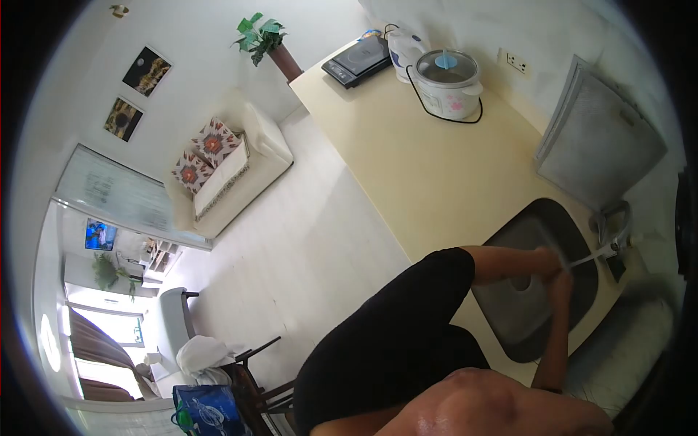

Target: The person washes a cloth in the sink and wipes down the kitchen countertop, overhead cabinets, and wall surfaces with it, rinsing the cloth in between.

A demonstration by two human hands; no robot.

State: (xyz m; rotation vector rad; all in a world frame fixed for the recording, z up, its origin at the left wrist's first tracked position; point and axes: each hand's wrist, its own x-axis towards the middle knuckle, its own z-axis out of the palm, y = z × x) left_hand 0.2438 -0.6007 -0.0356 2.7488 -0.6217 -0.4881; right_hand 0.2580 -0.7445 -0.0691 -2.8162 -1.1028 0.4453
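My left hand (547, 261) and my right hand (560, 282) are close together, touching or overlapping, over the dark sink (509, 320). Both are right beside the tap (614, 247), whose pale spout or water stream reaches toward them. Their fingers are small and blurred, so I cannot make out whether they are apart or closed, or whether they hold anything. A black sleeve (392, 320) covers my upper left arm, and the forearm beyond it is bare. The sink drain (520, 283) shows just below the left wrist.
A grey panel (600, 138) leans on the wall behind the sink. Along the cream counter (407, 160) stand a lidded white cooker (448, 91), a kettle (406, 54) and a black induction cooktop (358, 61). Across the floor are a sofa (262, 145) and a blue bag (207, 410).
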